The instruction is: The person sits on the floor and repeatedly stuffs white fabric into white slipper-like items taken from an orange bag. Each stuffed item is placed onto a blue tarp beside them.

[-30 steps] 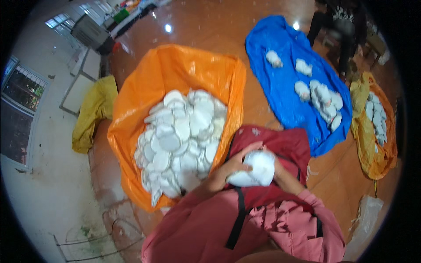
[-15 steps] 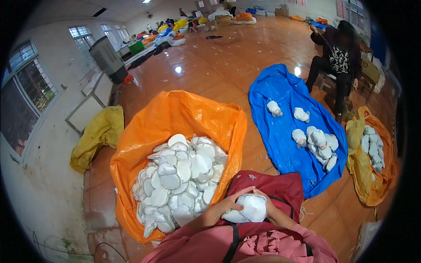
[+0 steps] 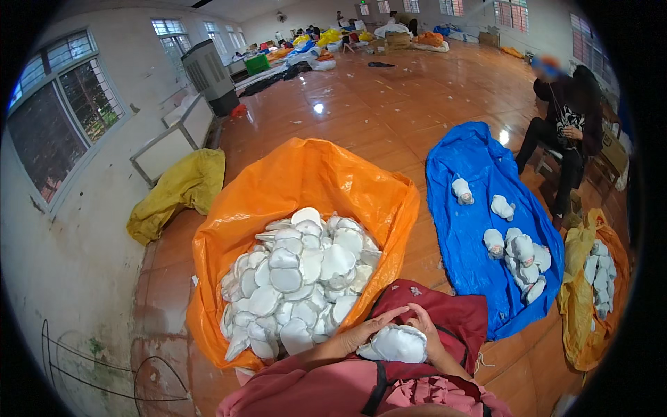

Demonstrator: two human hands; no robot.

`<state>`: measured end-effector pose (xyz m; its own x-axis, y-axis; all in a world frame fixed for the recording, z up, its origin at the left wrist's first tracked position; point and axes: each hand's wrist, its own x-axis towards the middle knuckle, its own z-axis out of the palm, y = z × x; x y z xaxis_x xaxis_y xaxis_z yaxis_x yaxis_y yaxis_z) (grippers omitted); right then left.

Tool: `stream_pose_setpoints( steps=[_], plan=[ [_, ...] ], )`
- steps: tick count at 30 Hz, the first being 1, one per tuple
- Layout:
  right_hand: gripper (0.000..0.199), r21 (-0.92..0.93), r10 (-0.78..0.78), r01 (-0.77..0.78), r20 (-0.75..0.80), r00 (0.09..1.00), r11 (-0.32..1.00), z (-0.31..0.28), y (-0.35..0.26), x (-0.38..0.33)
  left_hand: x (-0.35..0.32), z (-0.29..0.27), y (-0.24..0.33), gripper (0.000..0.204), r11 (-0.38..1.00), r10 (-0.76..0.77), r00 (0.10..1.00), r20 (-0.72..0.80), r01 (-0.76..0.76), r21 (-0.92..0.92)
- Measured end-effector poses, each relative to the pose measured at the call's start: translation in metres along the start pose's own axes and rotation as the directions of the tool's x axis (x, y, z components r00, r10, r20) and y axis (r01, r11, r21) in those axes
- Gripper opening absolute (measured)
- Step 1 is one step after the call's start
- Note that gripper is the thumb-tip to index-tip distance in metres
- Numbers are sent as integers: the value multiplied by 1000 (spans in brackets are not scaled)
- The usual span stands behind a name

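Fingers (image 3: pixel 379 321) around rounded white cloth (image 3: pixel 399 345)

The person wore a pink top, ruffled in front, with a dark red, apron-like cloth.

The top (image 3: pixel 347 397) was of plain pink fabric; its left sleeve (image 3: pixel 278 382) was loose and creased and ended short of the wrist, and its right sleeve (image 3: pixel 495 403) was the same pink. Gathered ruffles (image 3: pixel 431 394) in matching pink crossed the near front, with a flat black strap (image 3: pixel 379 390) just to their left. The red cloth (image 3: pixel 458 306) lay beyond the top, had a thin black strip across its right part, and showed a small pale patch (image 3: pixel 415 290) toward its far edge. The left hand (image 3: pixel 368 330) and right hand (image 3: pixel 426 331) were bare.
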<state>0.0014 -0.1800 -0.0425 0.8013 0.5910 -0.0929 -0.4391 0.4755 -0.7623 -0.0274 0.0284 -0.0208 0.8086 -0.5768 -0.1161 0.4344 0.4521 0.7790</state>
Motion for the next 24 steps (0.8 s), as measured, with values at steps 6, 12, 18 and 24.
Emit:
stream_pose_setpoints(
  steps=[6,12,18,24],
  plan=[
    [44,-17,-191,190,-53,980,982,4,6,-5,1,18,9,84,993,-12,999,49,6,119],
    [34,-75,-151,156,73,986,985,8,-10,-5,-2,7,-9,57,968,41,993,-110,-13,250],
    [29,-167,-45,39,-35,998,985,16,-14,-9,-10,36,0,52,945,174,968,-181,-113,308],
    [29,-49,-35,35,4,999,998,7,0,-10,-16,42,5,56,901,225,963,-149,-147,407]
  ],
)
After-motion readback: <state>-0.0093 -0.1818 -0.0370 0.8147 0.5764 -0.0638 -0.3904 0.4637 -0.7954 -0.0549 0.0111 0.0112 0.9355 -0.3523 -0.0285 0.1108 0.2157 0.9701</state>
